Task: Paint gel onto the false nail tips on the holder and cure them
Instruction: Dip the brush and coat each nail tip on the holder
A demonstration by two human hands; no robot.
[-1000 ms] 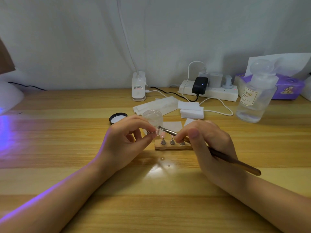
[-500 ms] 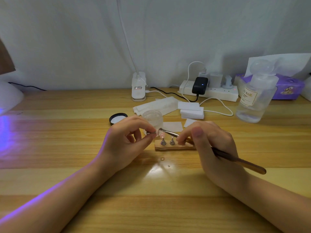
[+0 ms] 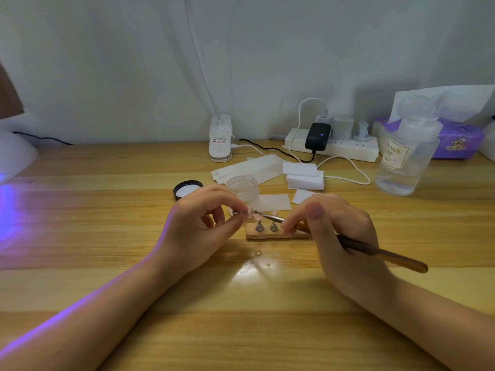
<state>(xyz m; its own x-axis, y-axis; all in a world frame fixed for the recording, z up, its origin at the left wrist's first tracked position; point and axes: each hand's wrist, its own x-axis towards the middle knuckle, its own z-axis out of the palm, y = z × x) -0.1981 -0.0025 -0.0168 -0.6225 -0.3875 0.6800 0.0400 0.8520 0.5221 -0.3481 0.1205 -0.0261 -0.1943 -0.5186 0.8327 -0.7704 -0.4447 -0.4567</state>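
From the head view, the left hand (image 3: 198, 223) is pinching one metal stand (image 3: 239, 211) with a pink nail tip (image 3: 251, 211), lifted just left of the wooden holder (image 3: 277, 234) on the bench (image 3: 241, 330). The right hand (image 3: 340, 231) is gripping the brush (image 3: 375, 254), its long axis running up-left so the bristles are meeting that tip; the right hand is nearer the holder, and the gel jar (image 3: 242, 190) is sitting just behind.

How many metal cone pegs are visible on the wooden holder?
2: one cone peg and another side by side on the wooden holder; the right hand may hide more.
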